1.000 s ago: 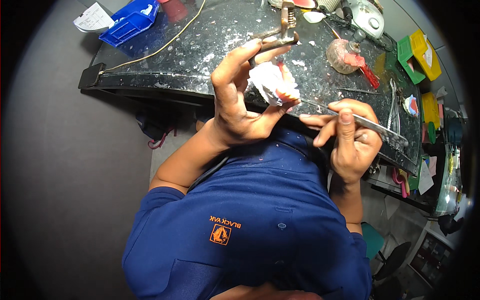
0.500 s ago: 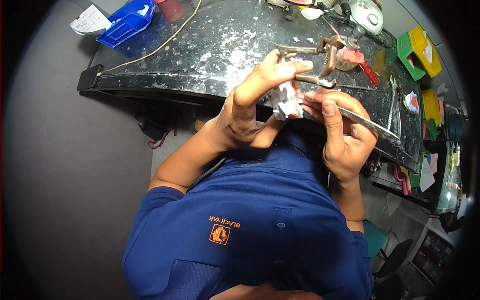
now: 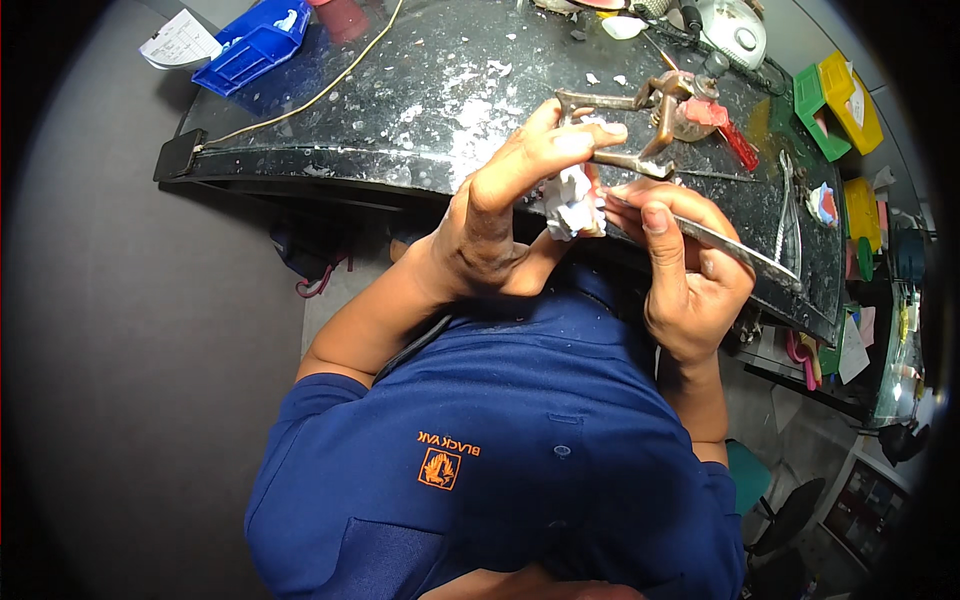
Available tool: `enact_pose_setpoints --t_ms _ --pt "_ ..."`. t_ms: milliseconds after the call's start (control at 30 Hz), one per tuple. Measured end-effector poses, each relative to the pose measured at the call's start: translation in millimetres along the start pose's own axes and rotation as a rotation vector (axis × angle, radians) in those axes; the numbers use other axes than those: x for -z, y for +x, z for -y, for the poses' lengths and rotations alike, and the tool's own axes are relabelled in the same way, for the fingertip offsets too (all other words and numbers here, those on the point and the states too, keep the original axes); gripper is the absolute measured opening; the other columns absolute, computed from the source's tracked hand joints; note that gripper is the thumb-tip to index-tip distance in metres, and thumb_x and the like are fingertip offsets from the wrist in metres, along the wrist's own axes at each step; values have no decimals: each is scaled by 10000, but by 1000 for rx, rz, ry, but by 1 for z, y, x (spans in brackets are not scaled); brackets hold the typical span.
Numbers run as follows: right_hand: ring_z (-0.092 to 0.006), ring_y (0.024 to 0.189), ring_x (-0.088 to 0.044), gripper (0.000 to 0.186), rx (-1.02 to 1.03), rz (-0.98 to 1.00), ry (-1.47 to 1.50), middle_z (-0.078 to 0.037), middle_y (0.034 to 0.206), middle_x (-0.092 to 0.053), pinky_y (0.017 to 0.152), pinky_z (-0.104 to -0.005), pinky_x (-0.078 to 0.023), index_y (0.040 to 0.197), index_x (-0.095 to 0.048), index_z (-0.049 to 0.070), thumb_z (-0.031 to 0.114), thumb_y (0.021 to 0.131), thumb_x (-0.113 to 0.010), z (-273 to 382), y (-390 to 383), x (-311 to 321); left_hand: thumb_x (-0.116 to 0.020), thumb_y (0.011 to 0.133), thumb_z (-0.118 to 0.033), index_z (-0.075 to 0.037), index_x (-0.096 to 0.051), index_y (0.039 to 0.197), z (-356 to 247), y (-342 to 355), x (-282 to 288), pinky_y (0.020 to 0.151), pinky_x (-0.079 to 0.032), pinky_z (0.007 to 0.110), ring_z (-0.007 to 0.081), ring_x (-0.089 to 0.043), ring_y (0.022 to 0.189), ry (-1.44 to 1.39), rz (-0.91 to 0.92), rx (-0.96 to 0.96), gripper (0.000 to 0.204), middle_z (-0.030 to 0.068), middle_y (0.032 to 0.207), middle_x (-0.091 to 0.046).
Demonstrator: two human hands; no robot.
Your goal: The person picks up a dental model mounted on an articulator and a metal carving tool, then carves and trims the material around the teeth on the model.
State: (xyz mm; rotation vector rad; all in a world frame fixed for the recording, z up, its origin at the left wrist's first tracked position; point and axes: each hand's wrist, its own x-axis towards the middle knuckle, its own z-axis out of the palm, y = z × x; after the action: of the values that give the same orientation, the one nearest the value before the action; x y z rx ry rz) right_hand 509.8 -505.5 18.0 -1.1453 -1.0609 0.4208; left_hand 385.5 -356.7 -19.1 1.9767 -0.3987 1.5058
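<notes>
Closed around a metal dental articulator (image 3: 662,125) with a white plaster cast (image 3: 572,203) is my left hand (image 3: 500,205). The articulator's bronze-coloured frame reaches out past my fingers toward the bench. A bit of pinkish-red material (image 3: 592,180) shows along the cast's right side. My right hand (image 3: 695,265) grips a slim metal wax knife (image 3: 740,245) like a pen. Its tip meets the cast's right side or comes very close; the fingers partly hide the contact.
On the dark, plaster-spattered bench (image 3: 420,110) stand a blue bin (image 3: 255,45) and a glass burner (image 3: 695,118). Near its right edge lie a red-handled tool (image 3: 738,148), metal tweezers (image 3: 783,210) and a dental model (image 3: 823,205). Green and yellow bins (image 3: 850,100) stand beyond.
The articulator has tilted or shifted very slightly to the right. Both hands stay almost in place, with the same hold.
</notes>
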Motion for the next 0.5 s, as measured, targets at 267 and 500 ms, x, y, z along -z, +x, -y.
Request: enact_pose_setpoints --t_ms 267,500 --pt "-149 881 -709 104 20 8 -6 -134 1004 -741 802 -265 -581 1044 -705 -93 -13 1024 -641 -2 1 2 -739 785 144 0 -389 1479 0 -1 -2 854 -568 397 304 -673 996 -69 -21 31 790 329 1371 -592" --pt "-156 900 -717 98 46 39 -25 -142 1014 -740 816 -268 -584 1036 -705 -93 -21 1021 -639 -2 1 3 -744 795 134 -1 -379 1482 0 1 -1 821 -570 375 261 -670 934 -63 -11 20 789 335 1369 -590"
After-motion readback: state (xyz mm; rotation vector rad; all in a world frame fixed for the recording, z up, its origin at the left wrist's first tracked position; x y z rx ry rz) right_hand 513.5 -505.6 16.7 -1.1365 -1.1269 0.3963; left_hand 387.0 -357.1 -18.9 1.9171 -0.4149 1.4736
